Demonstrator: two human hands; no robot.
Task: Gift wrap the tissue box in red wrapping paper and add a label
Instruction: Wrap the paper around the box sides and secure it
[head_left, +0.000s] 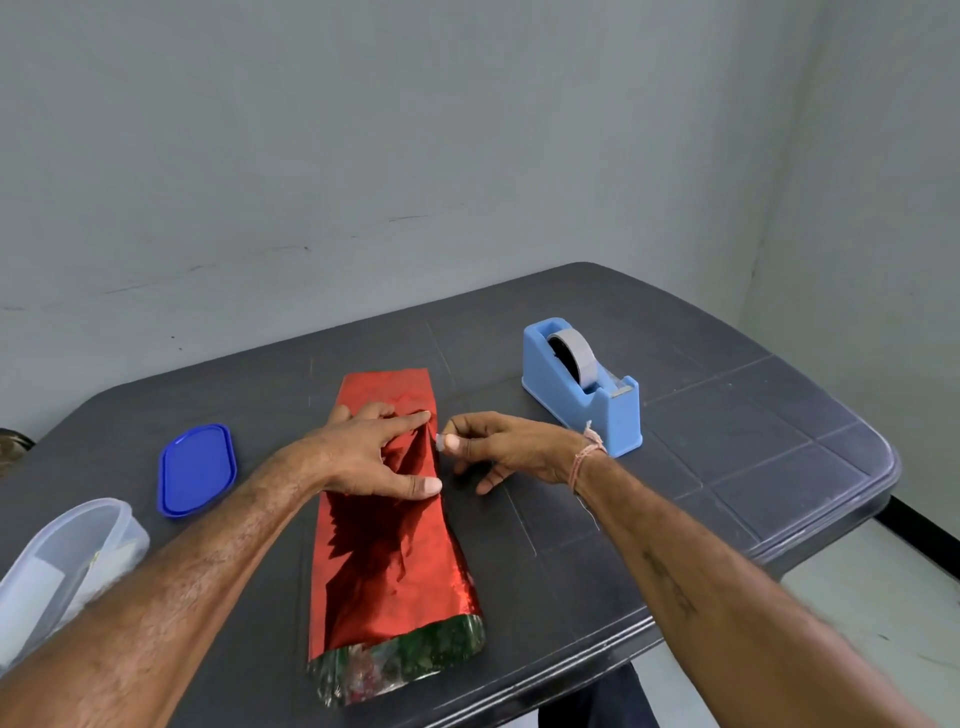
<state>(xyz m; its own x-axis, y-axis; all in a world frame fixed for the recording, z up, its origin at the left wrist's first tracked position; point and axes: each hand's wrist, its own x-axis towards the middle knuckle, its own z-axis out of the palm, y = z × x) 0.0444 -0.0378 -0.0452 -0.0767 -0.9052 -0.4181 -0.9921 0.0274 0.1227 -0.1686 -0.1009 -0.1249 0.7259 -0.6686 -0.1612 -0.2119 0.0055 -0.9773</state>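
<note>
My left grip (374, 460), spread, pins the red wrapping paper (387, 566) overlap over the tissue box mid-bench (685, 457); my right grip (501, 452), pinching a tape piece (441, 442), should bridge that seam squarely, then rub flat.

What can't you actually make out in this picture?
Head view:
- Tissue box: covered by the red wrapping paper, not identifiable.
- Clear container: cut off by the left edge; contents unclear.
- Tape piece: too small, mostly covered by the right hand pinching it.
- Label: none visible.
</note>
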